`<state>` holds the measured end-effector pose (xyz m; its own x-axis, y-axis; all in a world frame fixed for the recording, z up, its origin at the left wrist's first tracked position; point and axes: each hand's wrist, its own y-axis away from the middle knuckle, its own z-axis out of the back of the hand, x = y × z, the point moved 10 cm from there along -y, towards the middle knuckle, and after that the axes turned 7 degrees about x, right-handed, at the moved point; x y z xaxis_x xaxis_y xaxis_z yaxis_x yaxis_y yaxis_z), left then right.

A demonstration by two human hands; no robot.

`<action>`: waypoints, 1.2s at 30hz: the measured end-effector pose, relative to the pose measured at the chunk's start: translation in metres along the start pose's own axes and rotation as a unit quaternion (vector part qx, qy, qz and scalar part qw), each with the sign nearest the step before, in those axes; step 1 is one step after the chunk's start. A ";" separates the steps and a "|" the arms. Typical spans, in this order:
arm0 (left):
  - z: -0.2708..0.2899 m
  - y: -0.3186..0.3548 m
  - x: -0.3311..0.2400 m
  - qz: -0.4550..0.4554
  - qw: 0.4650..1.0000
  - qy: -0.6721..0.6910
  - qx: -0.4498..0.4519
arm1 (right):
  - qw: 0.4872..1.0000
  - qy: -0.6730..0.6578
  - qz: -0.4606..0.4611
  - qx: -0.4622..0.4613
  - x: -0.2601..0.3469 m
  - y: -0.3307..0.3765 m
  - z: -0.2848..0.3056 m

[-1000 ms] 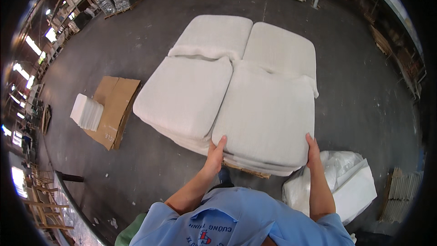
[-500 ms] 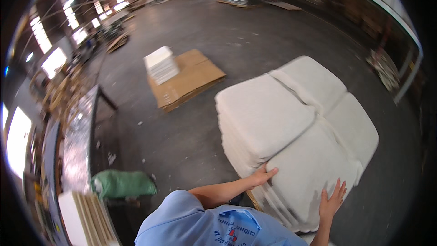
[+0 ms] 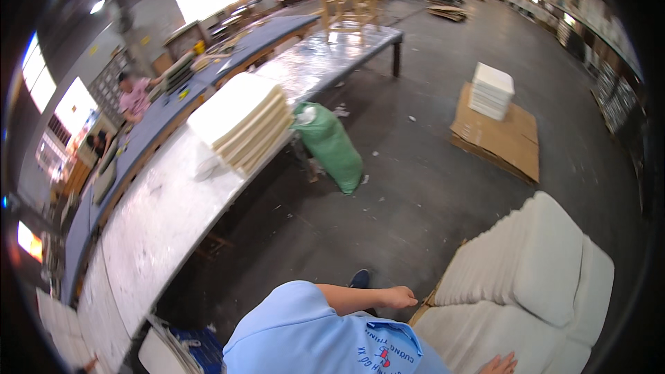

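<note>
At the lower right stand stacks of white padded cushions, pressed side by side with their edges lined up. My right hand lies on the near cushion top at the lower edge, fingers stretched out and holding nothing; its wrist is cut off. My left hand hangs just left of the stacks, apart from them. Its fingers are loosely curled in, and nothing shows in them.
A shiny covered table carries a pile of cream cushions. A green sack leans by it. White pads sit on flat cardboard. A person in pink is beyond the blue table.
My view has swung left, bringing the long tables into sight and shifting the cushion stacks to the lower right. My left hand has come off the cushions; my right hand now lies on them.
</note>
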<state>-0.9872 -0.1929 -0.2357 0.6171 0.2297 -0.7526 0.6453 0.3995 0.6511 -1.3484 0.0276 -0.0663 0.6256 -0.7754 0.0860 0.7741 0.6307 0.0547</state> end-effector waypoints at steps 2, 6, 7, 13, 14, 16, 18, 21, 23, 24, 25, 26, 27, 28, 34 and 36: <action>0.030 0.025 0.022 -0.019 0.994 0.086 -0.069 | 0.994 -0.060 0.043 0.079 0.018 -0.023 -0.001; 0.089 0.074 0.063 -0.029 0.962 0.215 -0.167 | 0.942 -0.165 0.286 -0.062 0.150 -0.018 0.016; 0.105 0.086 0.073 -0.031 0.955 0.229 -0.186 | 0.929 -0.190 0.317 -0.018 0.199 -0.018 0.005; 0.182 0.165 0.125 -0.055 0.978 0.102 -0.172 | 0.800 -0.300 0.424 0.301 0.467 0.076 -0.087; 0.195 0.182 0.130 -0.067 0.979 0.075 -0.177 | 0.773 -0.312 0.426 0.352 0.501 0.097 -0.104; 0.242 0.230 0.171 -0.053 0.964 0.078 -0.249 | 0.719 -0.308 0.469 0.411 0.567 0.147 -0.119; 0.283 0.287 0.220 -0.010 0.928 0.147 -0.342 | 0.692 -0.277 0.515 0.422 0.627 0.204 -0.113; 0.331 0.373 0.283 -0.006 0.842 0.296 -0.451 | 0.645 -0.234 0.541 0.487 0.700 0.264 -0.112; 0.353 0.417 0.314 -0.038 0.747 0.445 -0.493 | 0.622 -0.161 0.564 0.518 0.742 0.279 -0.132; 0.364 0.440 0.327 -0.051 0.724 0.452 -0.519 | 0.604 -0.121 0.580 0.533 0.767 0.288 -0.141; 0.374 0.459 0.343 -0.049 0.697 0.478 -0.532 | 0.598 -0.141 0.606 0.505 0.799 0.292 -0.140; 0.381 0.474 0.355 -0.046 0.666 0.507 -0.546 | 0.588 -0.157 0.633 0.479 0.829 0.296 -0.140; 0.397 0.489 0.358 -0.061 0.641 0.517 -0.564 | 0.576 -0.174 0.660 0.450 0.864 0.297 -0.137; 0.416 0.504 0.362 -0.075 0.615 0.526 -0.582 | 0.571 -0.179 0.666 0.445 0.900 0.292 -0.138; 0.520 0.573 0.407 -0.057 0.516 0.477 -0.709 | 0.567 -0.358 0.633 0.386 1.156 0.256 -0.091; 0.556 0.588 0.412 -0.047 0.481 0.461 -0.744 | 0.572 -0.414 0.629 0.325 1.239 0.240 -0.065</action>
<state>-0.1037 -0.3565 -0.1082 -0.2874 0.1709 -0.9424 -0.8096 0.4825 0.3344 -0.3811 -0.7838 -0.0110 0.1799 0.4162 0.8913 -0.6062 0.7605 -0.2328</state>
